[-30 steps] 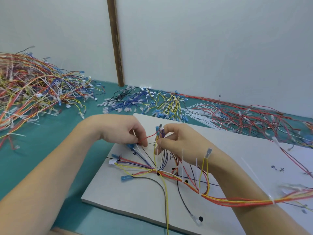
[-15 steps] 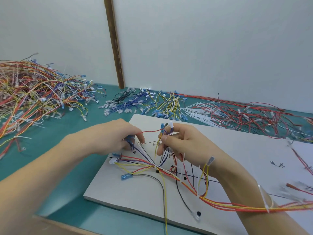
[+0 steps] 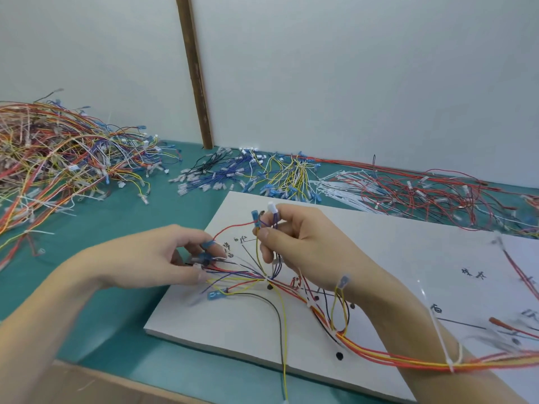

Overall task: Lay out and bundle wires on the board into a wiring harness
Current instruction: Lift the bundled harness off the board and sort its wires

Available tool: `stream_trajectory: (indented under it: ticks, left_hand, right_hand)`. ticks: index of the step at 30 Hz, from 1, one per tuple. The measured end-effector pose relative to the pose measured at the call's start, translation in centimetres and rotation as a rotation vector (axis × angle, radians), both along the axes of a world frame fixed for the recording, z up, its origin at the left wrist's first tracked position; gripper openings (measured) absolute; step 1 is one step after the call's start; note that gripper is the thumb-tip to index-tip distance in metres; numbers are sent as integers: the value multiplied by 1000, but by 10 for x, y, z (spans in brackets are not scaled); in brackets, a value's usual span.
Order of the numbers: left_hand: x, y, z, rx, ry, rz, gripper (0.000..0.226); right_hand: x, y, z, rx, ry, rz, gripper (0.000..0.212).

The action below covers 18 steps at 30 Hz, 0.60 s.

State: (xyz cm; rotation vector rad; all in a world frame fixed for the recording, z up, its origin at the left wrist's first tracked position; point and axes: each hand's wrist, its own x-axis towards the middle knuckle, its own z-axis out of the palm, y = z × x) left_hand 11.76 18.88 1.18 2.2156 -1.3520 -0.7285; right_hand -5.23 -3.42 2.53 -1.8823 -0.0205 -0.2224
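Harness wires (image 3: 291,290) fan out on white board (image 3: 233,322), knot point just below and between my hands. My right hand (image 3: 303,243) raised above board, thumb and fingers pinching upright few wire ends with blue terminal (image 3: 256,218). My left hand (image 3: 163,258) low at board's left edge, fingertips pinching blue-tipped wire ends (image 3: 205,258). Bundled trunk (image 3: 408,358) crosses my right forearm.
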Motion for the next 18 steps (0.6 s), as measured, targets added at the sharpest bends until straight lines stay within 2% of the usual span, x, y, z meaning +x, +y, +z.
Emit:
stream_trajectory:
  ticks: [4, 10, 12, 15, 18]
  left_hand:
    - [-6, -15, -2, -59, -127, 11, 19]
    - [-9, -4, 8, -63, -195, 9, 42]
    - [-13, -4, 6, -113, -204, 30, 44]
    - [-14, -3, 2, -226, -130, 110, 40]
    - [-11, 3, 7, -380, 42, 169, 34]
  right_hand:
    - [-3, -3, 3, -33, 19, -18, 13]
    - [-13, -7, -5, 108, -42, -61, 14]
    - [-12, -5, -6, 118, -49, -60, 15]
    - [-11, -5, -7, 127, -51, -62, 11]
    - [-13, -7, -9, 193, -52, -81, 9]
